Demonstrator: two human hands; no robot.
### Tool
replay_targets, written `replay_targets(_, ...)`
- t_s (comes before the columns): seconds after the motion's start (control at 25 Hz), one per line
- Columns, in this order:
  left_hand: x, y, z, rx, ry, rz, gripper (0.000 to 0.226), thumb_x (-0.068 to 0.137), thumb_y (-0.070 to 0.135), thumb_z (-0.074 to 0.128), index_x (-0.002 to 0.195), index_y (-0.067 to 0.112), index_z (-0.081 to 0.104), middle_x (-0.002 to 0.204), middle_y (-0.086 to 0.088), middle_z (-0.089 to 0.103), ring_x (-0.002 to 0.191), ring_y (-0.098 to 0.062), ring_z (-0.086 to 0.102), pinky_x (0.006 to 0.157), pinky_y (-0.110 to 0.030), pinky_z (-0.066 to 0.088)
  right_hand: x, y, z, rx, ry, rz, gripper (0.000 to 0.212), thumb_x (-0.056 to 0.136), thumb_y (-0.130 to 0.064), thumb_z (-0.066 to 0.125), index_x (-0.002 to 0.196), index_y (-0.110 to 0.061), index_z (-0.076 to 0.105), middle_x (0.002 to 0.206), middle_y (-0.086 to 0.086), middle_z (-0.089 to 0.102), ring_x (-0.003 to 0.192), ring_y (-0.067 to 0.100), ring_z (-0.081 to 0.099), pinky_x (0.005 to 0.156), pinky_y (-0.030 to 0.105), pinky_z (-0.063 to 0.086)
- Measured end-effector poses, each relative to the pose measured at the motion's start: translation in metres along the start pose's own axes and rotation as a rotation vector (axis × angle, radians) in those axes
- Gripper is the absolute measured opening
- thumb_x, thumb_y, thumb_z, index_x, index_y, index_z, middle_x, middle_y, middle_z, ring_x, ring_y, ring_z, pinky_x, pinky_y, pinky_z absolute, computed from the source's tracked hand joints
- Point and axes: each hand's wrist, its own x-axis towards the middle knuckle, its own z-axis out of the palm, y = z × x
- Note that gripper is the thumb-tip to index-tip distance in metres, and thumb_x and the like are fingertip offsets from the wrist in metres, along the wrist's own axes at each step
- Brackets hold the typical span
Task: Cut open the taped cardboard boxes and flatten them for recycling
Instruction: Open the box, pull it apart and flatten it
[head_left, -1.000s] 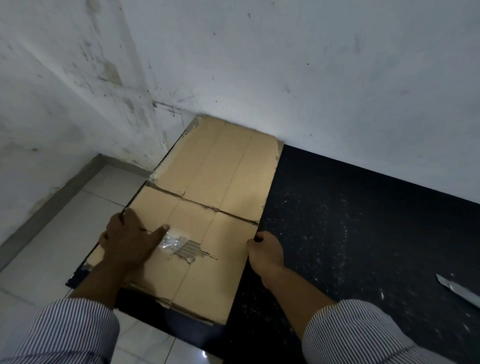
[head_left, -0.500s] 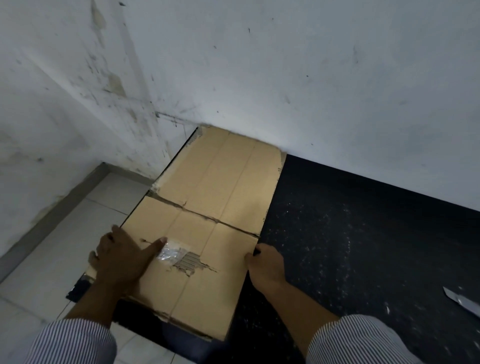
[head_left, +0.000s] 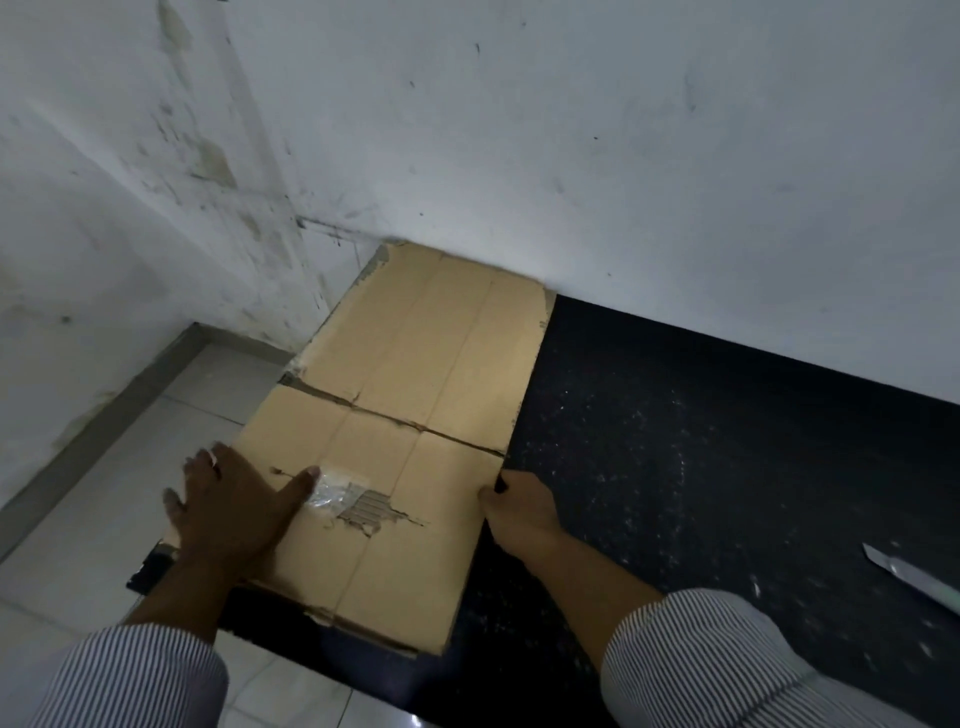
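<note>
step: flattening, seemingly near done | left hand (head_left: 234, 512): spread flat, pressing cardboard (head_left: 426, 364) | right hand (head_left: 519, 506): curled on its right edge | next: likely firm push on creases

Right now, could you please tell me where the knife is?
The knife lies at the head view's far right edge on the black surface, right of the right hand, apart from the cardboard.

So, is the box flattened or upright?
Flattened: the box lies as a flat sheet on the black surface, with the left hand pressing on it.
</note>
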Motion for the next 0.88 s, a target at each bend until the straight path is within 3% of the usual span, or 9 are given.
replay_targets(0.04, 0.002, 0.004, -0.002, 0.017, -0.009, 0.025, 0.117, 0.079, 0.085, 0.046, 0.156, 0.004, 0.014, 0.161, -0.026, 0.016, 0.15, -0.041, 0.013, 0.119, -0.059, 0.012, 0.001, -0.002, -0.008, -0.006, 0.008, 0.017, 0.03, 0.1, -0.016, 0.052, 0.07, -0.019, 0.05, 0.074, 0.0, 0.054, 0.064, 0.011, 0.051, 0.058, 0.026, 0.048)
replay_targets(0.12, 0.0, 0.022, -0.004, 0.016, -0.016, 0.176, 0.089, 0.086, 0.073, 0.041, 0.145, 0.006, 0.038, 0.148, -0.038, 0.029, 0.137, -0.053, 0.031, 0.112, -0.064, 0.028, 0.003, -0.002, -0.027, -0.03, 0.04, 0.004, 0.023, 0.101, -0.023, 0.053, 0.08, -0.015, 0.056, 0.086, 0.003, 0.059, 0.076, 0.016, 0.057, 0.078, 0.031, 0.054)
replay_targets(0.16, -0.003, 0.034, -0.002, -0.012, -0.07, 0.286, 0.069, 0.088, 0.058, 0.044, 0.134, 0.007, 0.046, 0.136, -0.045, 0.039, 0.123, -0.059, 0.044, 0.103, -0.067, 0.038, 0.002, -0.002, -0.04, -0.071, 0.047, -0.017, 0.02, 0.102, -0.027, 0.052, 0.099, -0.011, 0.064, 0.103, 0.006, 0.063, 0.093, 0.02, 0.06, 0.093, 0.032, 0.052)
replay_targets(0.2, -0.006, 0.048, 0.003, -0.011, -0.128, 0.387, 0.053, 0.088, 0.043, 0.046, 0.126, 0.007, 0.049, 0.124, -0.048, 0.046, 0.111, -0.061, 0.051, 0.095, -0.07, 0.043, 0.001, -0.002, -0.057, -0.138, 0.053, -0.034, 0.032, 0.103, -0.03, 0.051, 0.124, -0.008, 0.062, 0.124, 0.008, 0.061, 0.114, 0.023, 0.058, 0.105, 0.031, 0.044)
replay_targets(0.24, -0.012, 0.064, 0.005, -0.029, -0.119, 0.47, 0.044, 0.09, 0.033, 0.048, 0.125, 0.005, 0.051, 0.121, -0.046, 0.052, 0.108, -0.059, 0.055, 0.094, -0.067, 0.045, -0.004, -0.003, -0.075, -0.201, 0.058, -0.054, 0.044, 0.104, -0.032, 0.049, 0.14, -0.007, 0.052, 0.141, 0.009, 0.054, 0.128, 0.025, 0.051, 0.111, 0.031, 0.037)
replay_targets(0.36, -0.042, 0.135, 0.0, -0.244, -0.066, 0.58, 0.043, 0.096, 0.023, 0.065, 0.129, -0.003, 0.059, 0.126, -0.024, 0.061, 0.116, -0.039, 0.058, 0.098, -0.041, 0.045, -0.018, 0.004, -0.138, -0.28, 0.106, -0.115, 0.056, 0.104, -0.038, 0.048, 0.153, -0.012, 0.038, 0.157, 0.006, 0.039, 0.142, 0.025, 0.038, 0.118, 0.034, 0.029)
replay_targets(0.6, -0.151, 0.307, -0.01, -0.318, -0.247, 0.936, 0.02, 0.097, 0.023, 0.064, 0.113, 0.012, 0.071, 0.103, 0.0, 0.071, 0.093, -0.012, 0.065, 0.079, -0.022, 0.044, -0.088, 0.087, -0.284, -0.294, 0.341, -0.115, 0.053, 0.103, -0.043, 0.049, 0.147, -0.013, 0.049, 0.15, 0.005, 0.049, 0.136, 0.025, 0.047, 0.112, 0.032, 0.034)
replay_targets(0.76, -0.285, 0.41, 0.014, -0.336, -0.346, 1.097, 0.013, 0.098, 0.028, 0.063, 0.106, 0.022, 0.071, 0.096, 0.01, 0.07, 0.09, -0.005, 0.065, 0.079, -0.024, 0.05, -0.184, 0.196, -0.387, -0.265, 0.512, -0.099, 0.036, 0.103, -0.038, 0.049, 0.124, -0.015, 0.067, 0.123, 0.003, 0.068, 0.102, 0.016, 0.06, 0.086, 0.026, 0.041)
replay_targets(0.88, -0.413, 0.477, 0.051, -0.384, -0.434, 1.199, 0.011, 0.097, 0.027, 0.063, 0.105, 0.024, 0.071, 0.093, 0.011, 0.07, 0.087, -0.004, 0.067, 0.082, -0.03, 0.056, -0.27, 0.294, -0.457, -0.257, 0.648, -0.087, 0.031, 0.103, -0.036, 0.051, 0.117, -0.017, 0.07, 0.113, 0.0, 0.07, 0.097, 0.013, 0.061, 0.084, 0.027, 0.044)
